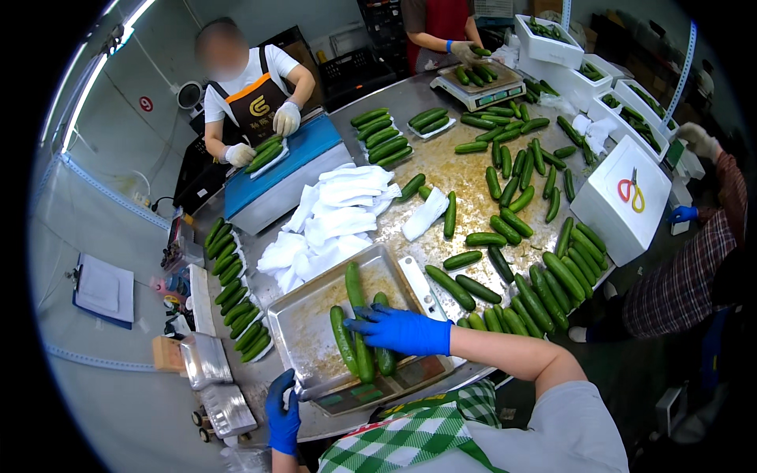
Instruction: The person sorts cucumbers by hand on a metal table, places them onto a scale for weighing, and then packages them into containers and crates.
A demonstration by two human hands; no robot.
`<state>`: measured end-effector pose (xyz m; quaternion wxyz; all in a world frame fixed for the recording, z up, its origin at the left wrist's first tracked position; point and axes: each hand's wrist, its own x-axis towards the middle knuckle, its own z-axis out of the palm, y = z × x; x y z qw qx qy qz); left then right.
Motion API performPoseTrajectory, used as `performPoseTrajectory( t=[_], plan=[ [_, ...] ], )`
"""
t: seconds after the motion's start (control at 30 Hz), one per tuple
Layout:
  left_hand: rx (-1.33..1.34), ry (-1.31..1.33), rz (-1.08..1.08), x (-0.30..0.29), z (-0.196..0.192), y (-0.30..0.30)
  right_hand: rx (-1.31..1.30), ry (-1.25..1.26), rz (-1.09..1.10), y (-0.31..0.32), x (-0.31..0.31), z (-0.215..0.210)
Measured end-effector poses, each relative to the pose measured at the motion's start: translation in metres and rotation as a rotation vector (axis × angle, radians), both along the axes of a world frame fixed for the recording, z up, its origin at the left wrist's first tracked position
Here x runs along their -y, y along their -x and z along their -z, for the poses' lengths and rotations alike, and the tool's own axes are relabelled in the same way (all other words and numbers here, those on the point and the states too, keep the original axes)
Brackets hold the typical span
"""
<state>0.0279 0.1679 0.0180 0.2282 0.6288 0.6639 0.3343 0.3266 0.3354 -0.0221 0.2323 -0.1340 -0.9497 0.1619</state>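
My right hand (406, 329), in a blue glove, lies over the cucumbers in a metal tray (285, 319). Its fingers are stretched out and spread across the middle cucumber (354, 285) and the right-hand cucumber (385, 361). A third cucumber (343, 340) lies beside them on the left. The tray rests on a scale (422, 285), whose pale edge shows along the right side. My left hand (282, 414), also blue-gloved, is beside the tray's near left corner with fingers apart and nothing visible in them.
White cloth-like sleeves (331, 213) are heaped beyond the tray. Loose cucumbers (512, 225) spread to the right, and packed cucumbers (234, 292) line the left. Across the table, a gloved co-worker handles cucumbers at a blue-topped machine (288, 169). Scissors (631, 191) lie on a white foam box (603, 201).
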Motion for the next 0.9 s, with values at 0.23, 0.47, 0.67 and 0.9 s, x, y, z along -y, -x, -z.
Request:
performPoseTrajectory(
  t=[0.23, 0.47, 0.67, 0.9],
  plan=[
    [0.203, -0.113, 0.001, -0.016, 0.055, -0.005, -0.103, 0.209, 0.114, 0.022, 0.016, 0.006],
    [0.225, -0.064, 0.045, -0.017, 0.057, -0.004, -0.179, 0.202, 0.166, 0.02, 0.014, 0.019],
    [0.245, 0.045, 0.124, -0.012, 0.059, 0.015, -0.257, 0.225, 0.174, 0.021, 0.017, 0.014],
    [0.2, 0.127, 0.244, -0.018, 0.063, 0.024, -0.361, 0.15, 0.15, 0.022, 0.013, 0.032]
  ],
)
